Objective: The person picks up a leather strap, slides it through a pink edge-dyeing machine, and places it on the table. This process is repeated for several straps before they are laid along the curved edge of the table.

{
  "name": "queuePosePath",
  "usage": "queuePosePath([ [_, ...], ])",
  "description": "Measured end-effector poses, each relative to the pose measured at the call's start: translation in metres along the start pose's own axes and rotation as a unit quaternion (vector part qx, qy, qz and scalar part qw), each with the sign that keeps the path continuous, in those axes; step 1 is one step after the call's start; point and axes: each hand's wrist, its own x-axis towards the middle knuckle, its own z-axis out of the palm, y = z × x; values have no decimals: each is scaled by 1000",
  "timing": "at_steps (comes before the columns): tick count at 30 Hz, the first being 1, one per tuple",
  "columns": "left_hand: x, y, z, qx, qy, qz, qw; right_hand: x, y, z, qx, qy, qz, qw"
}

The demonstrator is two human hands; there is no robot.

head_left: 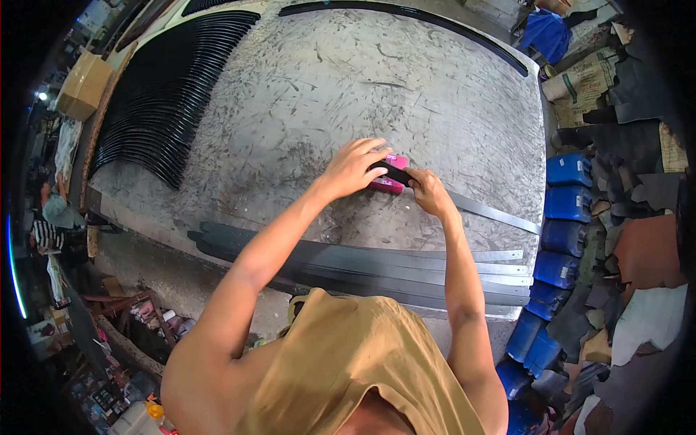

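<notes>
Black strip (pixel 493 215) meets pink block (pixel 386 186): left hand (pixel 355 168) clamps the block, right hand (pixel 429 192) pinches the strip. Next move probably needs a straight, even pull.

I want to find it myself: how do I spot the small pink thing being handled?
On the big scratched grey table, look near the middle where the left hand and right hand meet. Between them sits the pink block, a dark strip crossing it; every strip nearby is black or grey.

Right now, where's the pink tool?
Head view, table centre: pink tool under the left hand, beside the right hand, at the end of the dark strip.
</notes>
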Motion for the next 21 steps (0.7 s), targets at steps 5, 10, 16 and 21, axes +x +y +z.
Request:
queuePosePath([
  [5, 74, -21, 14, -25, -308, -38, 950, 7, -4, -14, 48, -56, 46, 996],
  [10, 88, -27, 30, -59, -324, -14, 944, 0, 7, 3, -207, 36, -26, 977],
  [16, 87, -27, 50, -22, -260, 15, 965, -6, 23, 20, -309, 104, -34, 945],
  [21, 76, -31, 64, -7, -236, 5, 972, -8, 35, 31, -314, 116, -45, 941],
])
